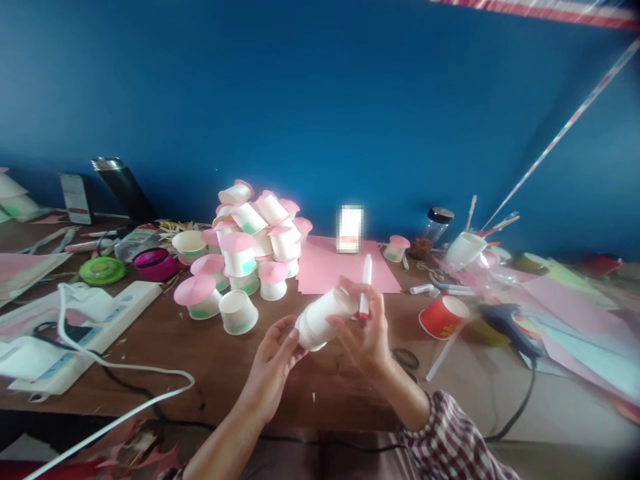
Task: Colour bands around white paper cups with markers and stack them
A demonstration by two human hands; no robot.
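Tilted in front of me, white paper cups (325, 317) appear stacked together, with a rim showing near the lower left end. My left hand (273, 363) grips that lower end, thumb on the side. The fingers of my right hand (370, 333) close on the upper right end. A white marker with a red end (367, 283) stands upright against the right fingers and seems tucked between them. Left of my hands, a lone white paper cup (239, 312) sits on the table. Behind it rises a pile of cups with pink paper discs (237, 247) on them.
Pink paper sheets (325, 273) lie behind my hands. At the right are a red paper cup (444, 317), a glue gun (515, 327) with its cord, and a jar (433, 230). A power strip (107, 330), white cable (150, 370) and green tape roll (103, 270) are left.
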